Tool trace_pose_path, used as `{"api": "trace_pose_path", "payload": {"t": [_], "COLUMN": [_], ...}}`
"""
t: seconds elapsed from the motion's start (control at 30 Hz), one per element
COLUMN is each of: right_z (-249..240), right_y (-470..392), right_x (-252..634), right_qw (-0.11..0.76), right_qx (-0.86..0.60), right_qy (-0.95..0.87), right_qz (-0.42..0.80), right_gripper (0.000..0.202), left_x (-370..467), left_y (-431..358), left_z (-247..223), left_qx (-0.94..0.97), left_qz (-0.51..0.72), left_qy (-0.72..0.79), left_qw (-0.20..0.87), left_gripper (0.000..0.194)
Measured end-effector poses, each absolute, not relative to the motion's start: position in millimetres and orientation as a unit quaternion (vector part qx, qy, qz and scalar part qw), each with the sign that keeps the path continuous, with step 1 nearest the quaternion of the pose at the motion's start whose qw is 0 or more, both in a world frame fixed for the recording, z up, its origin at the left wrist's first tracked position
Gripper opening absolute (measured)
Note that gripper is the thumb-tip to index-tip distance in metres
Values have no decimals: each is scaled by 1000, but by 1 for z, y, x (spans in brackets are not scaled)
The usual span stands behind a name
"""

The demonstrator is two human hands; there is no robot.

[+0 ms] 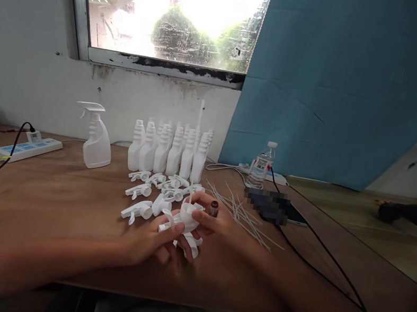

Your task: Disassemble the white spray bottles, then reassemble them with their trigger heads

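My left hand [164,242] is closed around a white trigger spray head [187,217], its collar turned upward. A thin white dip tube [201,114] appears to stand up from the collar, in front of the bottles. My right hand [210,215] grips the collar's right side with thumb and fingers. A short brown cylinder [214,208] shows at the right hand's fingers; its kind cannot be made out. Several more spray heads [137,210] lie on the table just beyond and left of my hands, and one [192,247] lies partly hidden beneath them.
Several white bottles [161,150] without heads stand in rows by the wall. An assembled spray bottle [98,139] stands left of them. Loose dip tubes [242,216] lie at right, near a water bottle [260,168], a phone [297,214] and black cables. A power strip [28,148] lies left.
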State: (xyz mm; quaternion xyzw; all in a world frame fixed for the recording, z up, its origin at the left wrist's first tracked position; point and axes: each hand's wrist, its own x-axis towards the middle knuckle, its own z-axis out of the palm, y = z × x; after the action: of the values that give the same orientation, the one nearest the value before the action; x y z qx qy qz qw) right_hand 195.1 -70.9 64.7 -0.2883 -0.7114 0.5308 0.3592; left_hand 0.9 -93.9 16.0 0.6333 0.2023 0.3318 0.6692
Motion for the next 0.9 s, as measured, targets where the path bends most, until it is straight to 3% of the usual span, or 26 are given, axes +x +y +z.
{"api": "trace_pose_path", "payload": {"t": [0.1, 0.27, 0.4, 0.57, 0.8, 0.9], "right_z": [62, 52, 42, 45, 58, 68], "right_y": [-71, -66, -58, -45, -37, -24], "right_x": [202, 207, 210, 212, 213, 233], "right_qw": [376, 427, 435, 422, 371, 366], "right_qx": [-299, -316, -214, -109, -114, -255], "right_qy": [-758, -827, -875, -854, -837, -831], "right_qz": [442, 184, -13, -284, -386, -332], "right_gripper": [36, 24, 6, 27, 31, 29], "left_x": [-1, -1, 0, 2, 10, 9], "left_y": [-94, -95, -99, -100, -89, -96], "left_z": [16, 13, 20, 22, 17, 15], "left_qx": [674, 703, 688, 670, 638, 631], "left_qz": [316, 339, 321, 294, 329, 336], "left_qy": [242, 247, 258, 264, 242, 223], "left_qw": [622, 574, 597, 628, 653, 663], "left_gripper": [42, 37, 38, 36, 44, 44]}}
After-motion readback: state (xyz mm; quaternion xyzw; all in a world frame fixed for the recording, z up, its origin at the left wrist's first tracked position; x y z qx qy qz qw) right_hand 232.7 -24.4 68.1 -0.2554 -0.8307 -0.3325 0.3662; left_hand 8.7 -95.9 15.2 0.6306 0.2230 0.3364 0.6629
